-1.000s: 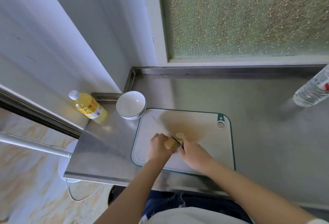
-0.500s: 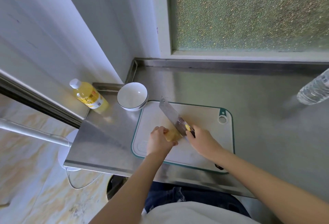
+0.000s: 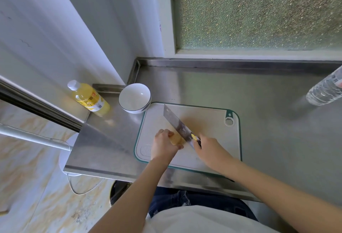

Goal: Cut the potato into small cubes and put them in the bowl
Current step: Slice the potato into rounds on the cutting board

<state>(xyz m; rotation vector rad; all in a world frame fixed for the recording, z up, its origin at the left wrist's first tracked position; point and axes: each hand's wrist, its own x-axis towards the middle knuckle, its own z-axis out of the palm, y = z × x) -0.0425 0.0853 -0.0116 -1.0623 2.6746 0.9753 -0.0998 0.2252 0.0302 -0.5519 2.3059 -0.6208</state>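
Countertop (image 3: 203, 88), left hand (image 3: 163, 146) gripping potato (image 3: 176, 139), right hand (image 3: 211, 151) gripping cleaver (image 3: 177, 121), yellow bottle (image 3: 88, 98) label illegible

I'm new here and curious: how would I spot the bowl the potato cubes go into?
On the steel counter under the frosted window, find the green-edged cutting board. The bowl sits at its far-left corner, beside a yellow bottle: white, round, dark-rimmed and empty.

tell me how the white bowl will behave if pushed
The bowl looks glazed and empty, so it would probably slide on the smooth steel counter. It seems ceramic, likely rigid and breakable. Its wide shape should resist tipping.
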